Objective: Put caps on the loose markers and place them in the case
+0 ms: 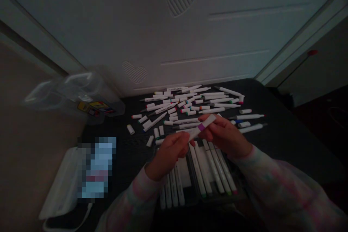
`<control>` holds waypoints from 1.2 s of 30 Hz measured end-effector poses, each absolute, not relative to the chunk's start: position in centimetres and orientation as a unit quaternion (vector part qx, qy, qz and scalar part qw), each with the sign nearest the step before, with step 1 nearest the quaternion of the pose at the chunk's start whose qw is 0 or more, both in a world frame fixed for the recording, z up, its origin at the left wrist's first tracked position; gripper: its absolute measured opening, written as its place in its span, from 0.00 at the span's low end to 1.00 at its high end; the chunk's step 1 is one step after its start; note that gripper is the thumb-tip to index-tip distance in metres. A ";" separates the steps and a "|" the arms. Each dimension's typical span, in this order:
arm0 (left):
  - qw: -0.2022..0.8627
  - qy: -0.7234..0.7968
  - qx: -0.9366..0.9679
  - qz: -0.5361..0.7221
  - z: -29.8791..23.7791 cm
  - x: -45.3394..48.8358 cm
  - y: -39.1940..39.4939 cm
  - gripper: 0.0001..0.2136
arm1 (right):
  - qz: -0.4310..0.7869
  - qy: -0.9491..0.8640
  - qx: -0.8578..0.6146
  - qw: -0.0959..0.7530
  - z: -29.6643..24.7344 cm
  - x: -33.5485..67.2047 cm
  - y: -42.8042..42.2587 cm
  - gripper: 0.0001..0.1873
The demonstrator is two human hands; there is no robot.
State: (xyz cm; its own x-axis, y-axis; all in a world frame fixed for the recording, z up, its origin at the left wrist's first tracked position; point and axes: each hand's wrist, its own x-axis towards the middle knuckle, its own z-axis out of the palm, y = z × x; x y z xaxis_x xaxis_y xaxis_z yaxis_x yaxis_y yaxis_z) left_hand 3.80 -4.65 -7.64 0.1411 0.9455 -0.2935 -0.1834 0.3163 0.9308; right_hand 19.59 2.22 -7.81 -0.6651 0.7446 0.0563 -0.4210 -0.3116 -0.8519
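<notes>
A white marker with a purple band is held between both hands, slanting up to the right. My left hand is closed on its lower end. My right hand grips it near the purple band, fingers pinched around the upper end. Below the hands lies a dark open case with white markers lined up in it, some with green or pink ends. Beyond the hands, many loose white markers and short caps with coloured bands are scattered over the dark table.
A clear plastic box with a handle stands at the left back. At the left lie a phone with a blurred screen, a white object beside it and a white cable. A white panel rises behind the table.
</notes>
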 end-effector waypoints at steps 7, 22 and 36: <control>0.648 0.489 0.389 0.436 -7.3 3.8 -4.7 0.19 | 0.786 -0.456 -0.199 0.368 -7.5 19.5 2.2 0.12; 0.651 0.462 0.428 0.423 -7.5 3.4 -4.6 0.14 | 0.792 -0.436 -0.200 0.378 -7.4 19.5 2.4 0.12; 0.674 0.447 0.444 0.385 -7.3 3.4 -4.7 0.14 | 0.779 -0.429 -0.225 0.399 -7.2 19.4 2.7 0.11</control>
State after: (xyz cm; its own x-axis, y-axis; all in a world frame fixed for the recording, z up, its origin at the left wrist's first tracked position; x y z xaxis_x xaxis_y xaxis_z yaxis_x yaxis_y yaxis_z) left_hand 3.43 -4.67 -7.27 0.3040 0.9166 -0.2597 -0.1227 0.3080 0.9434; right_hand 19.38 2.67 -7.21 -0.5803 0.8143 -0.0084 -0.4281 -0.3139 -0.8475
